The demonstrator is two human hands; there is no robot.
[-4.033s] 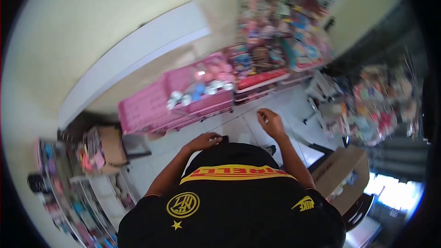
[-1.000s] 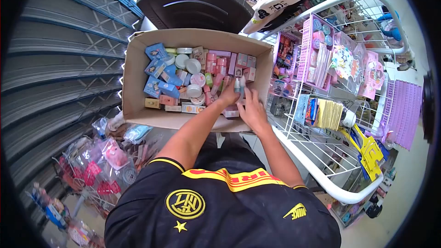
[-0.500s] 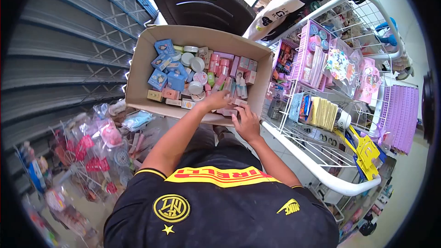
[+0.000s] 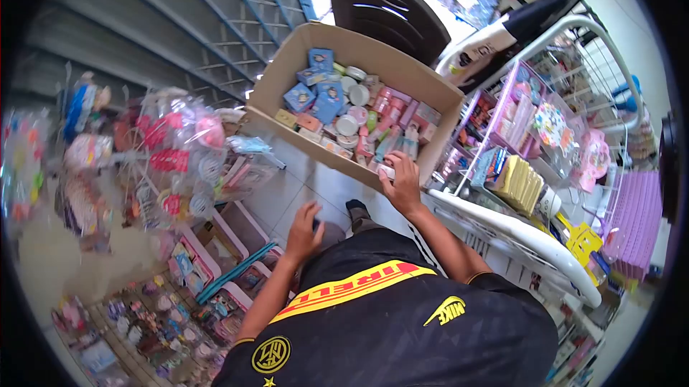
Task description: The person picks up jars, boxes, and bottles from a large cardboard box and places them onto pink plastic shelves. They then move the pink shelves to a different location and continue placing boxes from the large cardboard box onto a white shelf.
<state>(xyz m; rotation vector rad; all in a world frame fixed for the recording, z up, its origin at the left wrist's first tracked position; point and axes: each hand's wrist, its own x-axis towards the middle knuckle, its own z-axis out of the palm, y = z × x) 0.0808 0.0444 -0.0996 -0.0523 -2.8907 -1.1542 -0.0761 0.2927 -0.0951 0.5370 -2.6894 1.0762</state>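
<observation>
My right hand (image 4: 402,182) is at the near right edge of a large cardboard box (image 4: 294,132), its fingers closed round a small pale item (image 4: 386,170). Inside the box lie blue boxes (image 4: 329,100), round white-lidded jars (image 4: 347,125), pink bottles and small cartons. Outside the box, my left hand (image 4: 305,233) hangs lower and to the left, over my lap. Its fingers are bent, with something small and dark beside them that I cannot make out.
A dark chair back (image 4: 391,20) stands behind the box. The white wire rack (image 4: 574,279) at right holds baskets and packets. Wrapped goods hang at left, above pink-framed shelves (image 4: 240,225). A metal shutter (image 4: 165,21) rises at upper left.
The view has turned, so the box appears further right. My left hand has left the box and moved down and left. My right hand now holds a small pale item at the box's edge.
</observation>
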